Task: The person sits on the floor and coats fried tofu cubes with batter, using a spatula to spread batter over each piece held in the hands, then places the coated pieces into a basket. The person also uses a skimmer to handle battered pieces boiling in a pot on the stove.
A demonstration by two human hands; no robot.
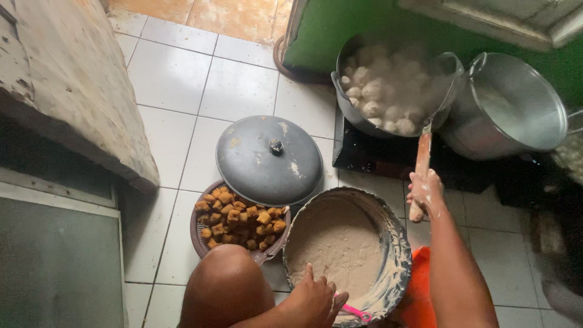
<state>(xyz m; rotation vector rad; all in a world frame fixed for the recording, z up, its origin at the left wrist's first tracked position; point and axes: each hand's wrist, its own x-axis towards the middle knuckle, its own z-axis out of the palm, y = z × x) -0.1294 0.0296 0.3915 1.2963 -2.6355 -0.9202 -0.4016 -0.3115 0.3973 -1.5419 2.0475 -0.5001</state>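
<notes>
The right hand [425, 193] has its grip closed around the wooden handle [421, 167] of a skimmer whose long axis runs almost straight up the view, away from the person, into the steaming pot [388, 85] of pale round balls [376, 100] on the stove [376, 155]. The pot lies directly ahead of that hand, so the right arm is the nearer one. The left hand [313, 300] rests on the near rim of the basin [395, 243] of beige batter [334, 243], its grip closed on a small pink tool [355, 313]. The basin sits on the tiled floor [176, 79] between the knees, just right of the basket [200, 231] of fried brown cubes [240, 218] under a dark lid [267, 161].
</notes>
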